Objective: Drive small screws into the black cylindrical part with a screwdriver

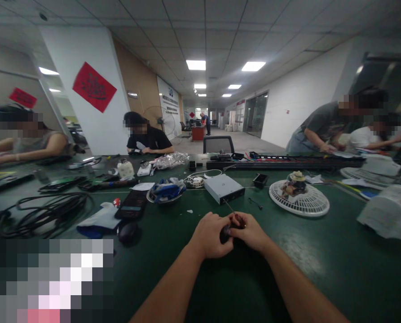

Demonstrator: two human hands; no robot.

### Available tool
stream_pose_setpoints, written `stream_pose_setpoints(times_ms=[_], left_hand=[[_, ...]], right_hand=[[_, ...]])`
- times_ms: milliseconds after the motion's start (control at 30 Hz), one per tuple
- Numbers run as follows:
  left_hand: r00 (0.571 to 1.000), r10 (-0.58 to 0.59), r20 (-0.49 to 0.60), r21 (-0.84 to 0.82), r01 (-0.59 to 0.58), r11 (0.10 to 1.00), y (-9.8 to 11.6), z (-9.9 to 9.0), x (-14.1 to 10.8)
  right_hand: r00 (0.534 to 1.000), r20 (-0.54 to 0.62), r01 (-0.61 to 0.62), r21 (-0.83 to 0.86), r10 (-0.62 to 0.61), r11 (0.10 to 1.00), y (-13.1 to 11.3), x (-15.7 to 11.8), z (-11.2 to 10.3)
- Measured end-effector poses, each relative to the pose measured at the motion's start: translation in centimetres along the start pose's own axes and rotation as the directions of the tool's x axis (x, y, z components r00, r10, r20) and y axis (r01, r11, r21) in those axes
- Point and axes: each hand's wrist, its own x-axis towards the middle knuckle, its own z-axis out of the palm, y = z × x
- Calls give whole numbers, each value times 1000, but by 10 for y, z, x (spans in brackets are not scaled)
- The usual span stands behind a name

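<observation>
holding a thin-shafted tool point(230, 207), the closed right hand point(250, 231) touches the left hand point(209, 234), curled round a dark object point(225, 234). beyond, on the worktop point(308, 278), the silver drive point(220, 185) looks unopened; inside work seems not begun.

A small dark piece point(225, 234), rounded and mostly covered, sits between the left-hand grip point(209, 235) and the right-hand grip point(253, 232), above the table point(168, 237) and well in from its far edge. A thin, straight metal shaft point(229, 207) juts out beyond them, slanting leftward toward that far edge; whether shaft and dark piece join is hidden.
</observation>
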Motion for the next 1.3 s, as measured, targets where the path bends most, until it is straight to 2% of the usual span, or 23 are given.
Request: stream_pose_setpoints(times_ms=[133,333,533,767,900,1133,1300], left_hand=[[1000,-23,-11,-28,23,999,-3,1,-1],[995,-100,-3,7,100,995,-7,4,1],[993,-113,31,94,110,990,-4,5,6],[975,-197,101,89,188,978,-2,4,7],[959,-276,69,65,272,960,-2,5,9],[940,-340,26,80,337,938,-7,11,8],[949,-314,36,66,312,948,-7,9,8]], right_hand=[[1000,-28,2,-11,-2,1000,4,2,-1],[985,-173,-51,-218,13,975,10,4,-3],[997,-63,38,-129,-46,991,9,4,-3],[989,-148,-26,-306,-20,952,6,3,2],[989,-134,8,-395,-66,919,3,0,4],[991,-96,51,-411,-98,910,0,-1,4],[984,-165,-17,-445,-63,895,8,4,3]])
